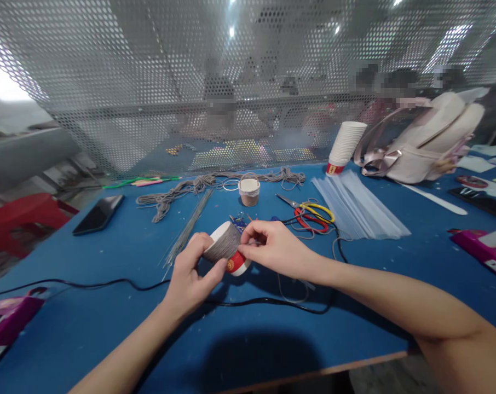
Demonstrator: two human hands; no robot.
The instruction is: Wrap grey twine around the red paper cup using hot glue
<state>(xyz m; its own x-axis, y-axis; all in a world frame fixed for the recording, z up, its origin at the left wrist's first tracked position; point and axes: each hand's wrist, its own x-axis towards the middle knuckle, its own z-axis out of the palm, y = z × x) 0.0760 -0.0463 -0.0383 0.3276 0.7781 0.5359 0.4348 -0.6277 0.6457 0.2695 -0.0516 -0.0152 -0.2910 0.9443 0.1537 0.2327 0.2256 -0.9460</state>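
Observation:
Tilted on its side above the table, a paper cup (236, 264) has grey cord (223, 245) wound round the part near its rim; its red and white lower part shows. My left hand (192, 273) grips the cup from the left, thumb underneath and fingers at the rim. With thumb and forefinger pinched together at the cup's right side, my right hand (275, 249) holds the grey cord against it. A loose length of cord hangs below that hand. Behind the hands stands a small wrapped cup with a handle (249, 192). Scissors (309, 212) with red and yellow handles lie to the right.
On the blue table (108, 328) are grey cord bundles (207, 183), thin wires (190, 227), a phone (99, 214), clear plastic strips (361, 208), stacked paper cups (346, 146) and a backpack (424, 142). A black cable (268, 301) crosses near my hands. Purple power strips (13, 323) flank both sides; perforated metal (149, 82) rises behind.

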